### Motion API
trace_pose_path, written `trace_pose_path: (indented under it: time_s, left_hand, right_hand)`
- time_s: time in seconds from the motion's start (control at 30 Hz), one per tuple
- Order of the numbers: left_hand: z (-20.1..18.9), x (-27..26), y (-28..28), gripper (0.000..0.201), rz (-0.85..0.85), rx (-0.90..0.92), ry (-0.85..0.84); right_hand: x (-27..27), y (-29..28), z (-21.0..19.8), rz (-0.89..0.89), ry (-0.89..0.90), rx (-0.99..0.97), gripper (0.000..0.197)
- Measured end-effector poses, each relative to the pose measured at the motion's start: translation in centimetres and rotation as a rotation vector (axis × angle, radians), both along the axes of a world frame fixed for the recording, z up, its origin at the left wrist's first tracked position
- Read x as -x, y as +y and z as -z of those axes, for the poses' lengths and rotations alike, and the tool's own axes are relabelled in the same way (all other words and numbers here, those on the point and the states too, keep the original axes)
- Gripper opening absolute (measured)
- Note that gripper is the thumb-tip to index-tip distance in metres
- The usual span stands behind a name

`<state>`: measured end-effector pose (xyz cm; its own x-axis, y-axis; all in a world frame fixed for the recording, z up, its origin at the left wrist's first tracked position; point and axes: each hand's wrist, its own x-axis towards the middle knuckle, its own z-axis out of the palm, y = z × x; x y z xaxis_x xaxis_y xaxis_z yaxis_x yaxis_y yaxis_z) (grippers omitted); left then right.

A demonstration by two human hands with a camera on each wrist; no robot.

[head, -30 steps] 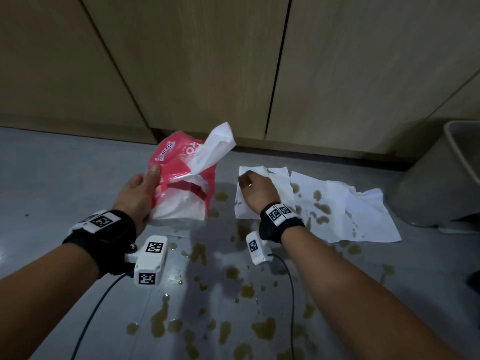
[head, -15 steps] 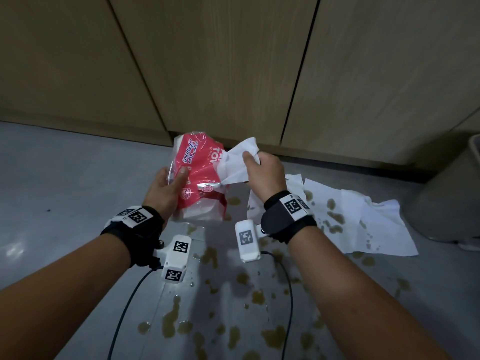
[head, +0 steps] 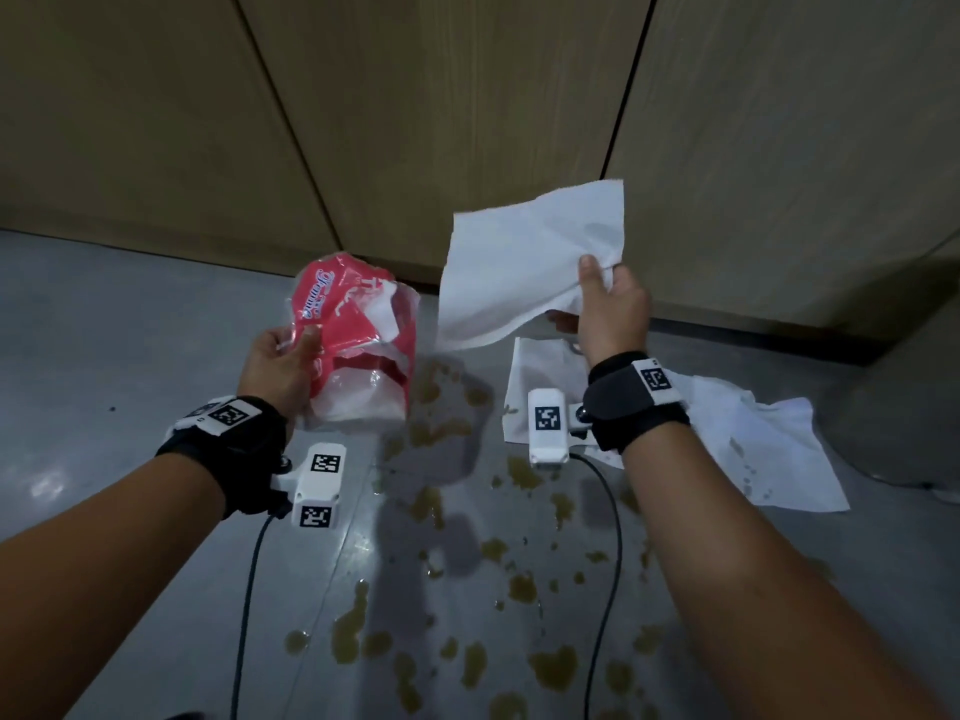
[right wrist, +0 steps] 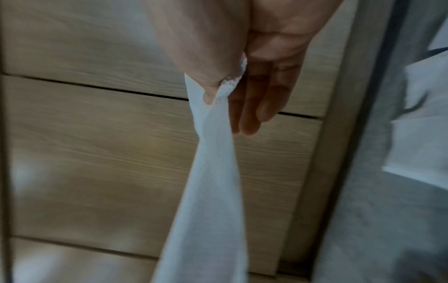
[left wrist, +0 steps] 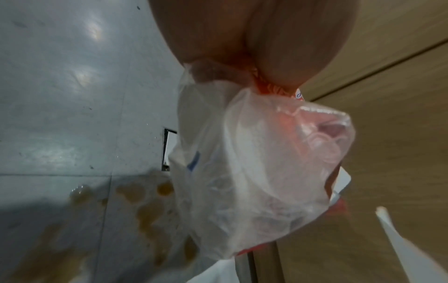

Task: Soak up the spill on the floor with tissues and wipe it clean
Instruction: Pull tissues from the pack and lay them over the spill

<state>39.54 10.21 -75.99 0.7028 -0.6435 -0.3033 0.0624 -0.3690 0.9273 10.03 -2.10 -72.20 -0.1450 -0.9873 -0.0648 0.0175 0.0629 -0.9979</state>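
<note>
Wood-grain cabinet doors (head: 467, 122) stood behind a glossy grey floor (head: 104, 330). Light was dim. Perhaps a bin (head: 904, 407) stood right.

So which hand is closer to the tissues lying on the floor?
Right. The right hand hangs just above the near edge of the tissues on the floor, holding a fresh tissue. The left hand is off to the side, gripping the red tissue pack.

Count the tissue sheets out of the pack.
3: one held up by the right hand, two spotted ones on the floor beneath that arm, overlapping. More may be hidden there.
</note>
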Motion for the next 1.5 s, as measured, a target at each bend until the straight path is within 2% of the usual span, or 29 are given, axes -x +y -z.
trace_pose_path:
  time_s: [0.1,0.17,0.27,0.4,0.53,0.7,0.83,0.9,1.0,1.13,1.23,1.27,1.33,1.4,1.5]
  left_hand:
    - [0.4,-1.4,0.9,0.035,-0.039,-0.006,-0.019]
    - [0.9,-2.0,1.5,0.036,-0.045,-0.031,-0.023]
    - [1.1,-2.4,1.8,0.04,-0.035,-0.036,0.001]
    - [1.2,-2.8,1.8,0.032,-0.035,-0.025,-0.01]
    - [1.1,-2.6,1.6,0.036,-0.031,-0.024,0.017]
    - [1.0,-2.8,1.5,0.04,-0.028,-0.007,0.056]
    - [1.0,-3.1,1.6,0.04,-0.035,-0.014,0.061]
    - [1.0,-3.3,1.6,0.037,-0.031,-0.017,0.057]
    - [0.9,-3.6,1.7,0.038,-0.012,-0.025,0.062]
    - [1.0,-3.8,1.9,0.037,0.007,-0.035,0.066]
    - [1.2,-4.0,2.0,0.032,0.011,-0.032,0.064]
    - [1.2,-4.1,2.0,0.031,0.012,-0.032,0.067]
    - [1.4,-4.2,2.1,0.029,0.015,-0.031,0.064]
    - [1.6,-4.3,2.1,0.031,0.012,-0.024,0.077]
    - [1.7,-4.3,2.0,0.028,0.01,-0.012,0.092]
  right_hand:
    - [-0.2,0.4,4.5,-0.044,0.13,-0.161,0.024]
    - [-0.6,1.2,7.5,-0.12,0.178,-0.29,0.022]
    - [-1.5,2.2,10.7,-0.259,0.119,-0.406,0.015]
    - [-3.8,3.4,12.2,-0.353,-0.039,-0.501,0.014]
    - [-6.1,3.3,12.7,-0.386,-0.015,-0.554,0.018]
    - [-8.2,2.2,12.2,-0.418,0.176,-0.521,0.027]
    - [-9.1,0.1,11.4,-0.493,0.503,-0.438,0.035]
    - [-9.2,-1.1,11.2,-0.49,0.593,-0.423,0.036]
    - [-9.1,-2.7,11.9,-0.439,0.579,-0.463,0.031]
    - [-8.9,-3.0,13.2,-0.401,0.405,-0.549,0.022]
    - [-8.7,-3.0,15.1,-0.42,0.383,-0.571,0.025]
    - [-8.6,-2.7,15.1,-0.418,0.45,-0.553,0.032]
    - [-8.2,-1.9,14.8,-0.405,0.621,-0.474,0.059]
    - [-8.2,-0.3,14.7,-0.45,0.696,-0.335,0.078]
    - [-8.8,2.8,15.9,-0.557,1.022,-0.088,0.079]
